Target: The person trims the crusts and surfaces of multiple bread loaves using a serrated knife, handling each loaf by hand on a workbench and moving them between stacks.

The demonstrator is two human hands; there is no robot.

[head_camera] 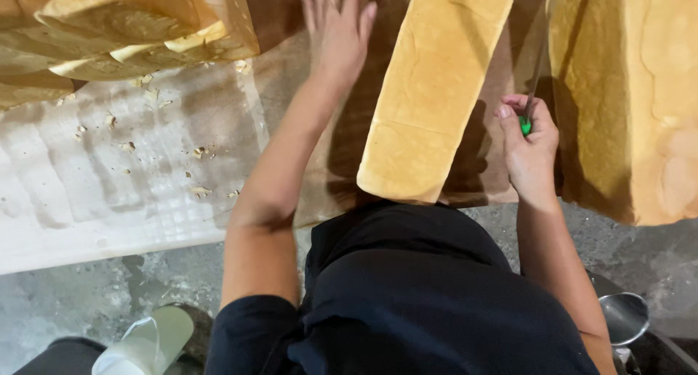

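We see left hand [337, 27] flat, released; right hand [529, 144] gripping knife [530, 99]; loaf [429, 91] between looks soft, crushable—support both long sides.

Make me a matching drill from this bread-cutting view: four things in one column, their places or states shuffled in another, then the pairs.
Things:
1. left hand
2. right hand
3. long loaf
4. crumbs

Places or states:
A. scattered on the white surface at the left
B. closed around a green-handled knife
C. lies lengthwise between the two hands
D. open, fingers spread flat on the brown board

Pairs: 1-D, 2-B, 3-C, 4-A
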